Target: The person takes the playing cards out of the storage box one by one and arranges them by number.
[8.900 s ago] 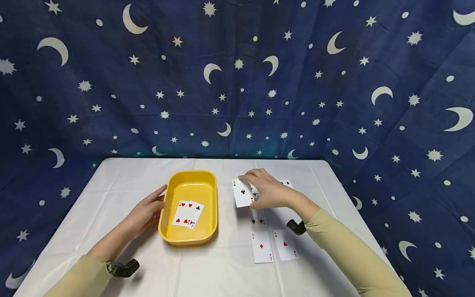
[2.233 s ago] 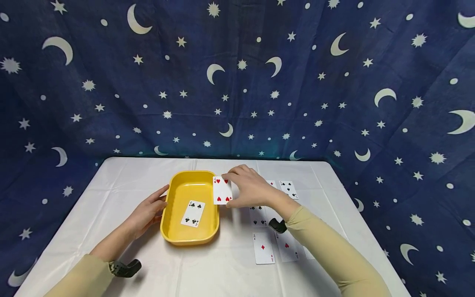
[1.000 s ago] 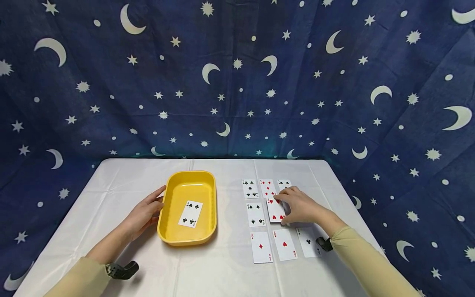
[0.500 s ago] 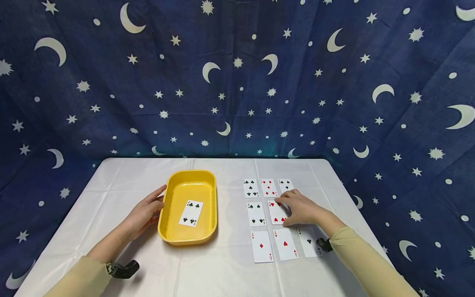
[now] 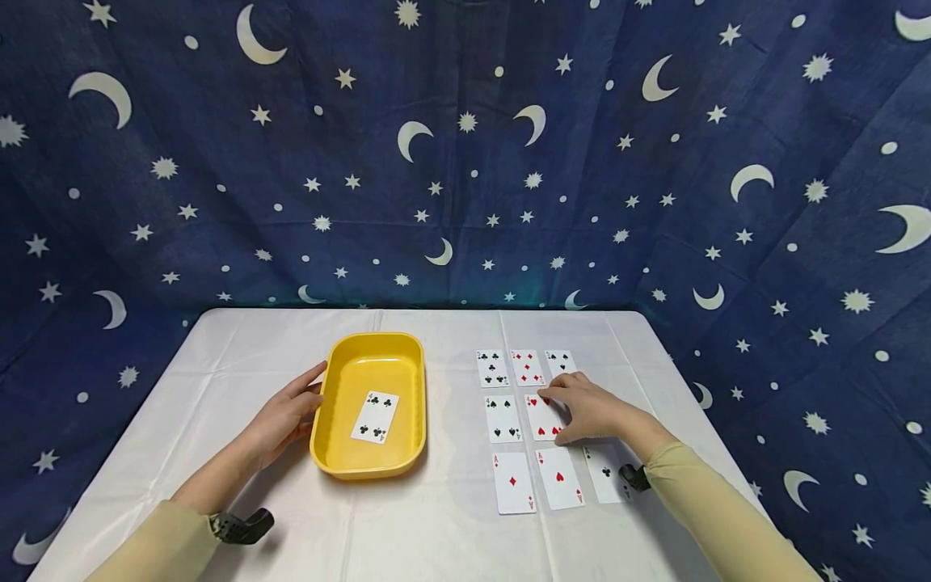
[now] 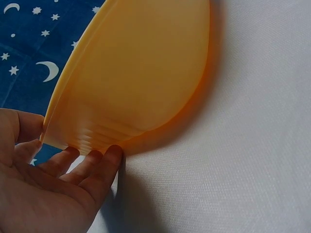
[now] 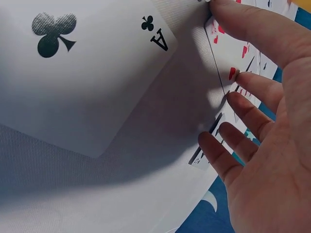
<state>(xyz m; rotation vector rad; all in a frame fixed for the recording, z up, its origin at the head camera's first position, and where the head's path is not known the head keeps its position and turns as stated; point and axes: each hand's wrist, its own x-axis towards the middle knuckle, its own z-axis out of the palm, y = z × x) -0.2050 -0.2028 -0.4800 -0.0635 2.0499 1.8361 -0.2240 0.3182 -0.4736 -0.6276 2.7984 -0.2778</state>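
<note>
My right hand (image 5: 592, 406) spans the four of hearts (image 5: 541, 414), finger at its far edge and thumb at its near edge; the card lies on the table in the middle row. In the right wrist view, the ace of clubs (image 7: 53, 73) lies in front of that hand. The left hand (image 5: 287, 416) rests its fingertips against the outer wall of the yellow tray (image 5: 317, 453), which the left wrist view shows with the fingers (image 6: 104, 165) extended along it. Inside the tray sits a four of clubs (image 5: 375, 417).
Left of the four of hearts lies a four of spades (image 5: 503, 419). The near row has an ace of diamonds (image 5: 513, 483), an ace of hearts (image 5: 558, 478) and the ace of clubs. Behind is a row with a clubs card (image 5: 492, 369), a diamonds card (image 5: 527, 369) and a spades card (image 5: 559, 362).
The ace of clubs, earlier in my right hand, lies in the near row. The four of hearts has come out of the tray, rightward and down onto the table. My left hand stayed put.
</note>
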